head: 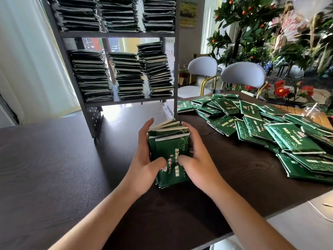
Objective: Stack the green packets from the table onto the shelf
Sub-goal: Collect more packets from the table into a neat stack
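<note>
A: Two hands hold one bundle of green packets (168,152) between them. The left hand (144,159) grips its left side, the fingers are curled along the edge and the thumb lies on the front face. The right hand (194,159) grips the right side in the same way.

B: Where is the bundle?

A: At the middle of the dark table (54,159), in front of the shelf (117,34). The packets stand on edge, tilted a little, and their white top edges are fanned apart. I cannot tell if the lower end touches the table.

B: And the other packets?

A: A loose pile of packets (261,123) lies on the table to the right of the hands, well apart from them. On the shelf, the lower level carries three stacks (126,76) side by side, and the right stack is the highest. The upper level carries three more stacks (119,13); their tops are cut off by the picture edge.
</note>
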A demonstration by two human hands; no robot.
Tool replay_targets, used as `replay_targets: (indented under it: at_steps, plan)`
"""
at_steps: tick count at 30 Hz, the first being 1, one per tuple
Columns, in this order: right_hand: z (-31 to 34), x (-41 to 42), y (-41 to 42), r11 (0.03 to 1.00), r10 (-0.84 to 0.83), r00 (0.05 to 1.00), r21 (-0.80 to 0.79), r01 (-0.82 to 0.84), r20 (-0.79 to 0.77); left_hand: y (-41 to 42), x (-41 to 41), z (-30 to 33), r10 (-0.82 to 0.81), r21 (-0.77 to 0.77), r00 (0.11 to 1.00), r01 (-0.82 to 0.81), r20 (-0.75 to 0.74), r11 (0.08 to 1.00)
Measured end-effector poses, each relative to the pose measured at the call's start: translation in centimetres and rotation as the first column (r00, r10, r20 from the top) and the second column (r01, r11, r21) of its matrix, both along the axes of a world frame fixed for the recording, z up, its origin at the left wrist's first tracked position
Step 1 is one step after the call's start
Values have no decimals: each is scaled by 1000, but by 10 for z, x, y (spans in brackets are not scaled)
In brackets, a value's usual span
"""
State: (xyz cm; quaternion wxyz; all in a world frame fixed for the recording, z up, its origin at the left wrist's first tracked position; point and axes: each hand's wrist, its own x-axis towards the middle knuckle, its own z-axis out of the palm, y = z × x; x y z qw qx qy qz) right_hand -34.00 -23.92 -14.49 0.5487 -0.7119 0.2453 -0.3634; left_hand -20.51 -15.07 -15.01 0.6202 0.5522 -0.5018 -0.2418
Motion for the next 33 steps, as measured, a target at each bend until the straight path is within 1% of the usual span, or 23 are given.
replay_targets:
  at_steps: [3,7,12,14,16,18,20,22,25,28,30,33]
  plan:
    - [0,1,-3,999,-15,999,-34,14,-41,0,1,1,-1,20,999,0,48,1000]
    - [-3,-2,-6,999,3,997,-40,-7,-83,2,3,2,6,36,1000,-7,22,999]
    - [-6,-1,-7,995,-59,994,-82,52,-89,1,0,4,23,115,1000,-23,-2,993]
    - [-5,0,-8,996,-70,993,-64,64,-96,0,-1,5,31,143,999,-29,-10,989]
    - [-4,0,-10,996,-85,991,5,86,-104,-3,1,7,65,162,996,-55,-62,985]
    - [-4,-1,-13,992,-106,987,61,114,-124,-5,4,9,113,202,981,-80,-158,976]
    - [-2,-3,-16,989,-127,975,48,138,-185,-7,5,9,152,263,964,-92,-217,960]
    - [-1,-7,-19,986,-165,950,-24,165,-267,-8,2,7,166,315,955,-84,-246,945]
    - [5,-11,-25,966,-249,886,-170,196,-391,-8,-1,7,167,356,951,-66,-260,932]
    - [12,-15,-39,907,-378,779,-369,204,-500,-9,-1,8,177,371,948,-69,-265,926]
    - [17,-19,-53,832,-506,678,-509,220,-534,-9,-2,8,174,377,949,-64,-265,924]
    - [22,-29,-84,706,-688,465,-662,251,-557,-9,-2,8,167,378,951,-59,-261,924]
